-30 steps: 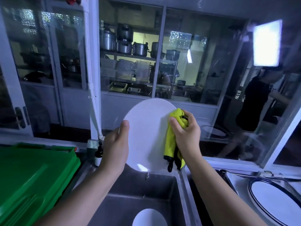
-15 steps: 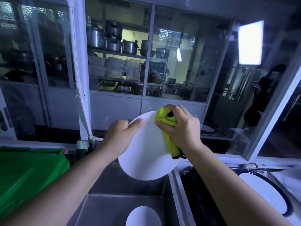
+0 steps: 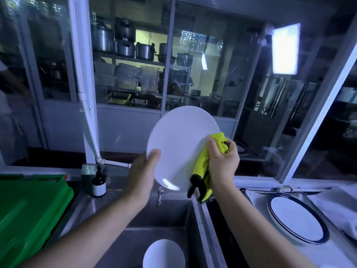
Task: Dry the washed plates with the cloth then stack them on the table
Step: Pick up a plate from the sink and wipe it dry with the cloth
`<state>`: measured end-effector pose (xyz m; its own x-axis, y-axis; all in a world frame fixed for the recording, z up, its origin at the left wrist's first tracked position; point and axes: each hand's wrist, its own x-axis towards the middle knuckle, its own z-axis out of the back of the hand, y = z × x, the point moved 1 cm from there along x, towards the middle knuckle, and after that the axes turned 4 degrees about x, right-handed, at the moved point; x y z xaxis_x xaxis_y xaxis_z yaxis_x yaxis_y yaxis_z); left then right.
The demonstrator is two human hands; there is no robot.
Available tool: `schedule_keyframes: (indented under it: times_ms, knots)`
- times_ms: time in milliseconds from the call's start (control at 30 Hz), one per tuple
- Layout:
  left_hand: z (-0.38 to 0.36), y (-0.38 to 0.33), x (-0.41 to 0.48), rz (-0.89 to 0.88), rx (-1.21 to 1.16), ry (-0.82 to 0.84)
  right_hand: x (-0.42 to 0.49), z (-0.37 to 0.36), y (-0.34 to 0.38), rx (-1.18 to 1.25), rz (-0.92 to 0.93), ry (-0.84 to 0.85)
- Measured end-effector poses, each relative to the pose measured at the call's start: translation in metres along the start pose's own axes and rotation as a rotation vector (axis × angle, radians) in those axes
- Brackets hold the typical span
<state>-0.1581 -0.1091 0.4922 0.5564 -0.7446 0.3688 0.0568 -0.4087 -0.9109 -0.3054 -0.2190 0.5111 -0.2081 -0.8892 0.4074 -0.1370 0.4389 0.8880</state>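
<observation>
1. The white plate (image 3: 181,144) is held in the air, nearly upright and tilted, above the steel sink (image 3: 173,217) and its tap (image 3: 160,196).
2. The left hand (image 3: 142,175) grips the plate's lower left rim. Its thumb lies flat on the near face, and its other fingers are hidden behind the plate.
3. The right hand (image 3: 222,163) has its fingers curled tight round a bunched yellow-green cloth (image 3: 201,164) and presses it against the plate's right edge. The cloth's black-trimmed end hangs below the hand.
4. A 2nd white plate (image 3: 164,254) lies in the bottom of the sink basin, apart from both hands.
5. To the right of the sink, blue-rimmed plates (image 3: 297,217) lie flat, 1 on another; how many I cannot tell.
6. A green plastic lid (image 3: 29,209) fills the lower left, and a brown bottle (image 3: 99,182) stands between it and the tap.
7. Behind the glass panes, metal pots (image 3: 123,43) sit on shelves.
</observation>
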Motion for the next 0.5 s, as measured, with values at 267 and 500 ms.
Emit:
schedule_keyframes:
  times_ms: [267,500]
  knots:
    - [0.014,-0.036,0.045,0.094,0.391,0.412,0.007,0.005,0.023,-0.383,0.33,0.336]
    - [0.006,-0.034,0.022,-0.196,0.519,0.149,0.002,0.008,0.024,-0.47,0.567,0.243]
